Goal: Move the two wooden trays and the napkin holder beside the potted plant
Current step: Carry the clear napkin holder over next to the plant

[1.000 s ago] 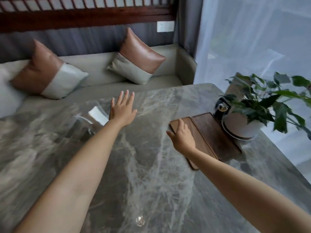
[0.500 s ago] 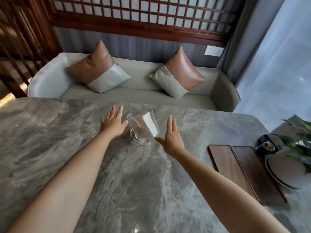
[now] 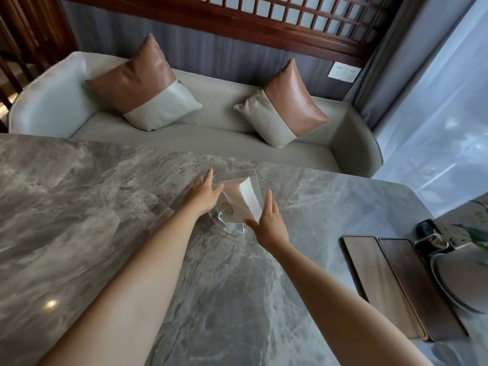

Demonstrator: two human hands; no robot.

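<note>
A clear napkin holder [image 3: 239, 204] with white napkins stands mid-table. My left hand [image 3: 202, 198] lies flat against its left side, fingers spread. My right hand [image 3: 269, 220] touches its right side, fingers straight. Neither hand has closed around it. Two wooden trays lie side by side at the right: a lighter tray [image 3: 380, 283] and a darker tray [image 3: 420, 289]. They sit beside the potted plant's white pot [image 3: 459, 281], whose leaves [image 3: 478, 233] show at the right edge.
The grey marble table [image 3: 105, 220] spreads left and toward me. A black object [image 3: 429, 237] sits behind the pot. Beyond the table's far edge stands a grey sofa [image 3: 211, 138] with two cushions. A sheer curtain hangs at the right.
My right hand left the trays and swung left to the napkin holder. My left hand moved onto the holder's left side. The view turned left, away from the plant.
</note>
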